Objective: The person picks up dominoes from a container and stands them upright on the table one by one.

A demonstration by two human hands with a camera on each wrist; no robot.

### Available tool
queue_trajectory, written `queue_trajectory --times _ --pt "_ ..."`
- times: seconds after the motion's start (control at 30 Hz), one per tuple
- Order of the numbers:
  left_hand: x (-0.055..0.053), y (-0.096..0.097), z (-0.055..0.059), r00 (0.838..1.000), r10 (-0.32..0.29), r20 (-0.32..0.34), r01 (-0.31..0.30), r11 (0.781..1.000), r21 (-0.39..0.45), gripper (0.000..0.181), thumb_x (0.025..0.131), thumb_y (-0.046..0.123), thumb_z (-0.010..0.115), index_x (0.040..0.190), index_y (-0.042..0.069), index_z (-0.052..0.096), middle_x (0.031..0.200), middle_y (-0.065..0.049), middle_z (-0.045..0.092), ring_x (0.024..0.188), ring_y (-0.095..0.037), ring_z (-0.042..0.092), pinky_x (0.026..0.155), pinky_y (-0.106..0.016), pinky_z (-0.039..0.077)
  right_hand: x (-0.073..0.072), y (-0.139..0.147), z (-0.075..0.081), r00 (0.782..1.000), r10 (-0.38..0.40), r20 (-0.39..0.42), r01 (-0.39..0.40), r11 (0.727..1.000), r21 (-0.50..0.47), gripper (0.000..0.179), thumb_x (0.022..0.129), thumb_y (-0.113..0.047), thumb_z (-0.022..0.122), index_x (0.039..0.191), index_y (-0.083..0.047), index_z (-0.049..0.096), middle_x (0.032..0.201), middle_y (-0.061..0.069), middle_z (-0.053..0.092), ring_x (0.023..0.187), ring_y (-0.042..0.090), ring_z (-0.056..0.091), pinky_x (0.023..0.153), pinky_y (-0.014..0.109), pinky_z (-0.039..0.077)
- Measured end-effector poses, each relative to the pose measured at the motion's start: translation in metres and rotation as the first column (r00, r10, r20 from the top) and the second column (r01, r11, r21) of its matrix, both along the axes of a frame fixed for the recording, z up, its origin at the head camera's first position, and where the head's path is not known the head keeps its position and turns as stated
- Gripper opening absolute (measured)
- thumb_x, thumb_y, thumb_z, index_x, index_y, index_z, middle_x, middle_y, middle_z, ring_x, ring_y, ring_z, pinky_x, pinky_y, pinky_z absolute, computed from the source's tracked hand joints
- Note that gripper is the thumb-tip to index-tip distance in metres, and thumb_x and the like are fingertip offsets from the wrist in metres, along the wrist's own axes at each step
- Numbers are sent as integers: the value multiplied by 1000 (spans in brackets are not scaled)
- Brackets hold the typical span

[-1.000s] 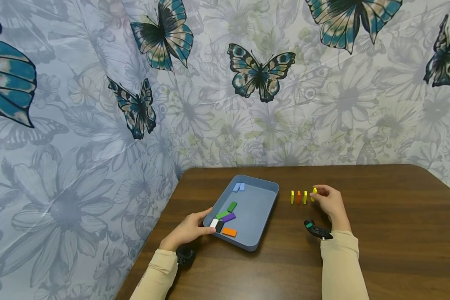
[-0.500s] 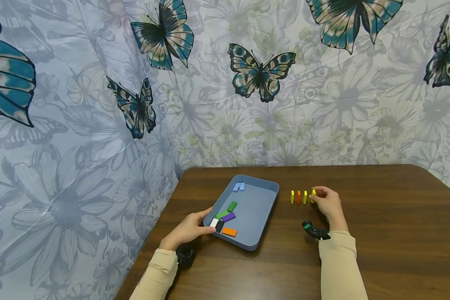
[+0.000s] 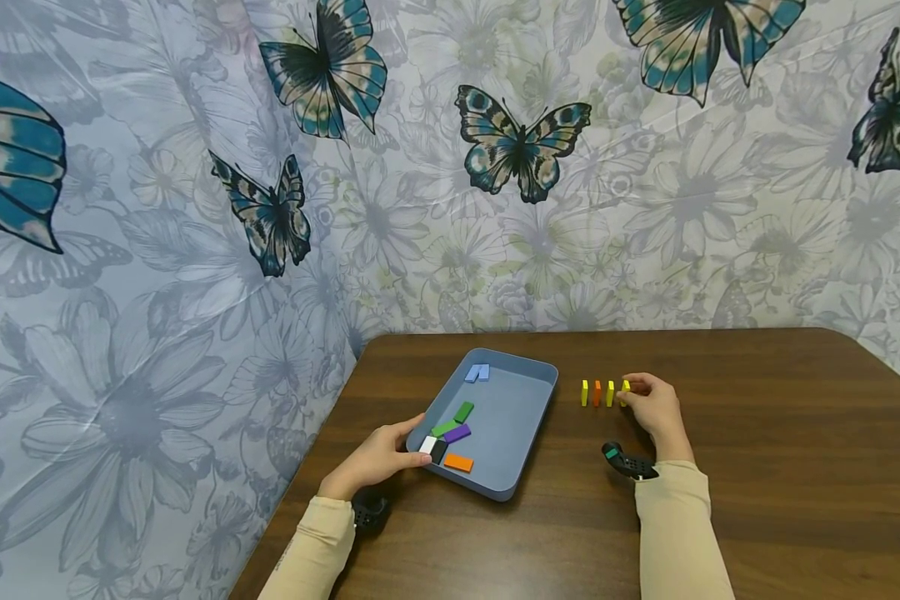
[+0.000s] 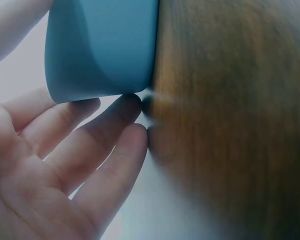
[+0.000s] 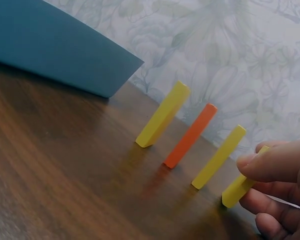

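Note:
My right hand (image 3: pixel 658 414) pinches a yellow domino (image 5: pixel 234 193) between thumb and fingers. The domino stands on end at the right end of a short row, its lower end at the tabletop in the right wrist view. Left of it stand another yellow domino (image 5: pixel 219 157), an orange domino (image 5: pixel 191 136) and a further yellow domino (image 5: pixel 163 115), upright and spaced apart. With my left hand (image 3: pixel 378 457) I grip the near left corner of a blue-grey tray (image 3: pixel 513 417), thumb over the rim. In the left wrist view, fingertips touch the outside of the tray wall.
Inside the tray lie light blue dominoes (image 3: pixel 483 373), green dominoes (image 3: pixel 463 412), a purple domino (image 3: pixel 457 434), a white domino (image 3: pixel 427 446), a black domino (image 3: pixel 438 452) and an orange domino (image 3: pixel 459 463). A butterfly-patterned wall (image 3: pixel 420 250) stands behind the wooden table (image 3: pixel 795 467).
My right hand has shifted slightly left with the yellow domino, nearer the row, and the domino has come down a little. The left hand and tray have stayed put.

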State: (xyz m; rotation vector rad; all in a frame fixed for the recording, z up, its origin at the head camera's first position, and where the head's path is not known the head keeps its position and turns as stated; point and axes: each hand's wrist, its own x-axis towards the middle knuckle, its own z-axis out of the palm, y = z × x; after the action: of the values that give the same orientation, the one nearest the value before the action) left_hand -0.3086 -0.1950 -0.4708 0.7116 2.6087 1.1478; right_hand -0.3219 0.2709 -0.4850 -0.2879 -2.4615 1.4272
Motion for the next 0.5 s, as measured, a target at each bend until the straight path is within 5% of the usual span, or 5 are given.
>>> queue_trajectory --times 0.5 --pt "1 0 1 1000 19 3 -19 1000 -3 83 88 39 77 155 7 38 157 -14 41 146 -33 36 115 -54 34 -1 -2 -1 1000 9 13 -9 1000 9 35 94 -5 65 127 7 60 123 31 59 109 41 57 85 44 48"
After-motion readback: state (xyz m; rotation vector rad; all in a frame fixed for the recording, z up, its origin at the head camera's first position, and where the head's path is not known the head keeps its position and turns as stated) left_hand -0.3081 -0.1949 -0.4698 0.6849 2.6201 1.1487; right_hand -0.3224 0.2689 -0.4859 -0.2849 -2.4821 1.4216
